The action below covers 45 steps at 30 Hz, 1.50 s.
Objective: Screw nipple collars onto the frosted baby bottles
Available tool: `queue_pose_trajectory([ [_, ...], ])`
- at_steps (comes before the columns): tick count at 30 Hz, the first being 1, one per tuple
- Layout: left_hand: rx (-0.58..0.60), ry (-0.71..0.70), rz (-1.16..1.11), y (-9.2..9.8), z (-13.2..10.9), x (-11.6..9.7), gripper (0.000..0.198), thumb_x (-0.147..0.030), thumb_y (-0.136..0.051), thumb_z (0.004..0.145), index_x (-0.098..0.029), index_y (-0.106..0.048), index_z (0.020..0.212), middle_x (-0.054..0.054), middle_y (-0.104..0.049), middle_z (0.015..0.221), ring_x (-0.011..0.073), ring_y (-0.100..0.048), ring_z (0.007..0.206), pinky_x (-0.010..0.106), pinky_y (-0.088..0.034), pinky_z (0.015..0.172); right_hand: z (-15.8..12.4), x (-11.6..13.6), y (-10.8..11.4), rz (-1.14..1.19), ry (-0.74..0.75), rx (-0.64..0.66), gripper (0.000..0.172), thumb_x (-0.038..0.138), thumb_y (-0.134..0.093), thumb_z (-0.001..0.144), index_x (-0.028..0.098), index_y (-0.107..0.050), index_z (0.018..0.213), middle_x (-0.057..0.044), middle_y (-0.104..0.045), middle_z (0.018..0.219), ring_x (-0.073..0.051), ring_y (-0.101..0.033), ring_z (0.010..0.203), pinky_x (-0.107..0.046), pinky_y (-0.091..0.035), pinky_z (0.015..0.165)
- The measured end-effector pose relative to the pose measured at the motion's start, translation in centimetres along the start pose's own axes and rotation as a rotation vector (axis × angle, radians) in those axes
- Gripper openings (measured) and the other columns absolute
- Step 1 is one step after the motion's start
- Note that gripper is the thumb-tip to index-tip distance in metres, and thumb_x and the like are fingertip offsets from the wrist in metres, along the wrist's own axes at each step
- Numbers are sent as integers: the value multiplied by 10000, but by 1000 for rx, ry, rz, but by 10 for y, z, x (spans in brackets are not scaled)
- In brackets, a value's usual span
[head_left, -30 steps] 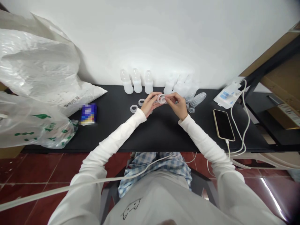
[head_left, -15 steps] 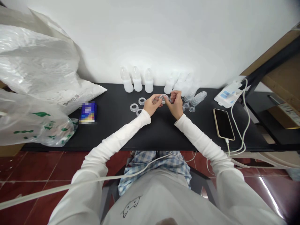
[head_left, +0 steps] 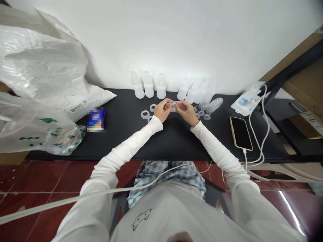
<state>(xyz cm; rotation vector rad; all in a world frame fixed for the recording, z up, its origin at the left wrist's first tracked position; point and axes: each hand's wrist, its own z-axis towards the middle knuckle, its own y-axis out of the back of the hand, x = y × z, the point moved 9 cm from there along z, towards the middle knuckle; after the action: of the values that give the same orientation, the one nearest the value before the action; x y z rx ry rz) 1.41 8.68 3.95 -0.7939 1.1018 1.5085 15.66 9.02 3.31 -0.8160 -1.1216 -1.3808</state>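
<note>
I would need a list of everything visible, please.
Held piece: one, translucent, centre
Loose rings: at least three, translucent, left of centre
Capped bottles: three, white with clear tops, rear
Other bottles: several, white, rear right
Clear domes: at least two, transparent, right
Small parts: several, translucent, before the domes
Phone: one, black, right
Packet: one, white and blue, behind phone
Cables: count unclear, white, right and foreground
Bags: at least two, whitish, left
Blurred pack: one, blue, left
Table: one, black, centre
Wall: one, white, behind
Floor tiles: several, red, below
Sleeves: two, white, foreground
Left grip: one, bare, on piece
Right grip: one, bare, on piece
</note>
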Motion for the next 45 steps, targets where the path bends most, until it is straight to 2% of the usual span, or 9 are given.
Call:
queue_pose_trajectory([
  [7, -65, -111, 142, -4, -4, -8, 102, -323, -649, 875, -224, -666, 861, -20, -537, 653, 128, -480, 574, 258, -430, 591, 1, -11, 2, 72, -43, -22, 455, 621, -782, 664, 235, -634, 853, 31, -658, 668, -131, -622, 611, -308, -558, 626],
  [12, -39, -147, 153, -8, -5, -6, 102, -307, -634, 898, -218, -672, 930, 12, -601, 758, 147, -525, 639, 283, -467, 670, -1, -12, 2, 106, -41, 4, 464, 619, -786, 669, 235, -621, 868, 29, -662, 684, -138, -633, 629, -314, -568, 638],
  [17, -31, 12, -105, -13, -2, 21, 283, -384, -725, 847, -211, -600, 1034, 44, -656, 953, 142, -635, 822, 258, -527, 757, -1, -10, 12, 87, -10, -115, 475, 622, -799, 653, 239, -610, 859, 17, -673, 740, -146, -651, 671, -329, -583, 691],
  [20, -3, 112, -281, -23, -2, 35, 329, -378, -779, 799, -209, -554, 967, 30, -668, 936, 134, -666, 840, 271, -548, 811, -2, -10, 15, 97, 12, -156, 450, 600, -795, 680, 235, -614, 870, 13, -679, 759, -145, -662, 678, -334, -590, 718],
  [23, -30, 127, -327, -21, -1, 38, 314, -339, -803, 771, -204, -539, 877, 23, -677, 921, 128, -673, 831, 276, -551, 827, -2, -10, 14, 115, 22, -151, 432, 574, -802, 692, 235, -626, 895, 3, -703, 802, -148, -680, 700, -341, -600, 741],
  [31, -10, 66, -257, -9, 5, 31, 324, -369, -807, 743, -207, -533, 799, -3, -644, 754, 130, -648, 726, 256, -535, 696, -4, -18, 0, 247, -86, -13, 498, 523, -870, 606, 224, -634, 926, 14, -723, 766, -154, -703, 696, -354, -617, 758],
  [38, 1, 69, -247, -14, 1, 26, 354, -371, -793, 758, -221, -472, 760, -24, -592, 690, 125, -614, 636, 272, -512, 622, -7, -16, 1, 180, -57, -91, 469, 565, -826, 651, 246, -537, 839, 24, -691, 735, -143, -661, 642, -321, -587, 646],
  [43, 0, 121, -310, -18, -1, 30, 425, -488, -776, 772, -220, -446, 756, -45, -586, 621, 105, -587, 530, 245, -489, 524, -7, -17, 1, 121, -77, -97, 471, 609, -782, 690, 259, -498, 831, 67, -595, 620, -120, -578, 517, -288, -519, 514],
  [45, 6, 147, -346, -21, -2, 33, 459, -541, -776, 760, -214, -454, 770, -45, -608, 619, 100, -594, 518, 228, -484, 509, -7, -16, 1, 116, -62, -91, 485, 640, -766, 691, 256, -515, 846, 57, -609, 644, -122, -597, 539, -285, -528, 527],
])
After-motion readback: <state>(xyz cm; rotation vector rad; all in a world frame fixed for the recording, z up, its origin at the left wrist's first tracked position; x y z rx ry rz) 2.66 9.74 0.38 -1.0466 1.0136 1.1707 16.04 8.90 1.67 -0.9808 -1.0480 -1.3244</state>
